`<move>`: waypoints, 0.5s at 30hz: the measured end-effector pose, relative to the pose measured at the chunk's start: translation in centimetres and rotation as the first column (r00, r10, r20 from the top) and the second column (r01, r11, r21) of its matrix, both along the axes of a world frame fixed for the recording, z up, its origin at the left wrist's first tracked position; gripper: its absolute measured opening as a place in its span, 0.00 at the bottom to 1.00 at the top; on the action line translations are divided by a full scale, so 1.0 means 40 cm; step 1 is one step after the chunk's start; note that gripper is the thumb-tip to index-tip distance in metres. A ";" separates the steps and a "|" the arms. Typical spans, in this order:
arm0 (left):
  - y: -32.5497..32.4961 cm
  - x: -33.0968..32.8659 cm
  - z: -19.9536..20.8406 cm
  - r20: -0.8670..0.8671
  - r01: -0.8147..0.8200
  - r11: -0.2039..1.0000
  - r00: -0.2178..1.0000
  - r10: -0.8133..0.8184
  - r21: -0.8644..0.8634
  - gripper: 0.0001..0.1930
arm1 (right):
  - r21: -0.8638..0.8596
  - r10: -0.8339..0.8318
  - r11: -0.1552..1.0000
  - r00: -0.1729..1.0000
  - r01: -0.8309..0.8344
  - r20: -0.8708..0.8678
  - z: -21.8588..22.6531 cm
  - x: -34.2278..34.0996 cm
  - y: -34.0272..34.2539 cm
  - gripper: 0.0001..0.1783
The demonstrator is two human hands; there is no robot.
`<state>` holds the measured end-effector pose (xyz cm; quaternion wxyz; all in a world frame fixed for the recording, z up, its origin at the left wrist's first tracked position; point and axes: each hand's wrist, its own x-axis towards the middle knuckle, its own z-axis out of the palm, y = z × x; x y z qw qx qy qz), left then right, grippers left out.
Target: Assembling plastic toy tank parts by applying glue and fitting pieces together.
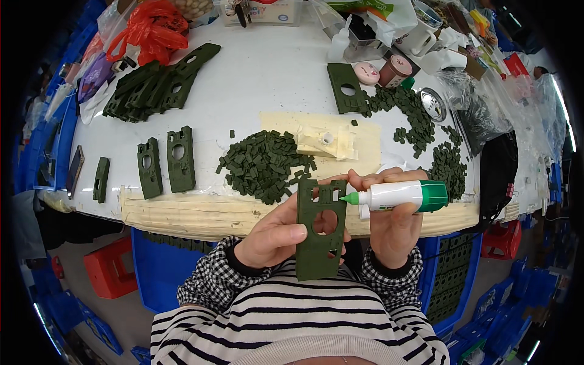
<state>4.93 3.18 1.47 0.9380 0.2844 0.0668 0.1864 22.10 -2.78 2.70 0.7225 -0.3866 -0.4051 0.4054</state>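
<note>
My left hand (272, 237) grips a dark green plastic plate (310, 252) with a large round hole and small slots, its thumb lying on the front face. My right hand (395, 234) is closed round a white glue bottle (395, 196) with a green base. The bottle's green nozzle tip points left and meets the plate's upper right corner, beside a slot. Beyond the plate lies a heap of small dark green pieces (261, 167). A block wrapped in cream tape (328, 141), with a white ring on top, stands beside that heap.
Similar green plates (180, 159) lie at the left, with a stack of them (158, 85) behind. More small pieces (413, 118) and another plate (347, 89) are at the right. Blue crates (152, 267) flank me below the padded table edge (182, 213). Bags and containers crowd the far right.
</note>
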 end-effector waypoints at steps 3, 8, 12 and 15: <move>0.001 0.001 -0.002 0.000 0.007 1.000 1.000 -0.007 -0.003 0.42 | -0.016 0.024 1.000 0.997 -0.026 -0.077 -0.001 0.007 -0.001 0.25; -0.001 -0.007 -0.009 0.033 -0.020 1.000 0.999 0.020 0.006 0.36 | -0.019 0.045 0.999 0.972 -0.051 -0.232 -0.002 0.011 0.005 0.25; 0.010 -0.064 0.047 -0.111 -0.139 0.990 0.984 0.142 0.030 0.35 | -0.002 -0.072 0.997 0.969 0.074 -0.236 0.007 0.034 -0.002 0.28; 0.035 -0.162 0.098 -0.220 -0.346 0.924 0.900 0.375 0.161 0.33 | 0.015 -0.106 0.994 0.967 0.112 -0.233 -0.010 0.062 -0.013 0.27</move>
